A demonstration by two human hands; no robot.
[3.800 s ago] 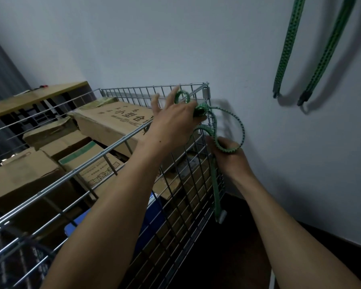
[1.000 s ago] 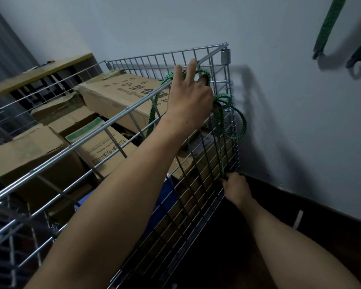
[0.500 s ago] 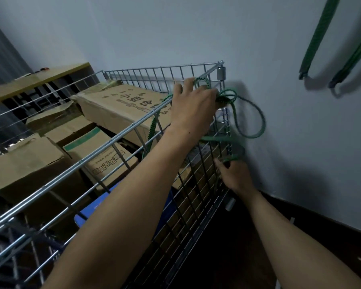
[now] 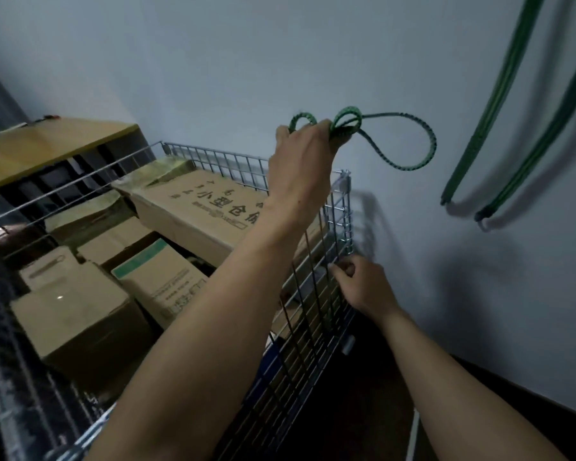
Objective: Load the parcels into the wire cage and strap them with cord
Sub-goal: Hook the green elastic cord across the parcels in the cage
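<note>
The wire cage (image 4: 341,207) stands against the pale wall, packed with several cardboard parcels (image 4: 193,204). My left hand (image 4: 301,161) is raised above the cage's far right corner and grips bunched loops of green cord (image 4: 399,141); one long loop hangs out to the right in front of the wall. My right hand (image 4: 359,284) is lower, at the cage's right side mesh, with fingers curled and pinching at a wire or the cord's lower end; which one is unclear.
Two more green cords (image 4: 479,134) hang on the wall at the right. A wooden shelf top (image 4: 47,144) lies behind the cage on the left. Dark floor (image 4: 363,410) runs between cage and wall.
My left hand has lifted the cord bundle from the cage's top rail to well above the corner. My right hand has stayed low at the side mesh.
</note>
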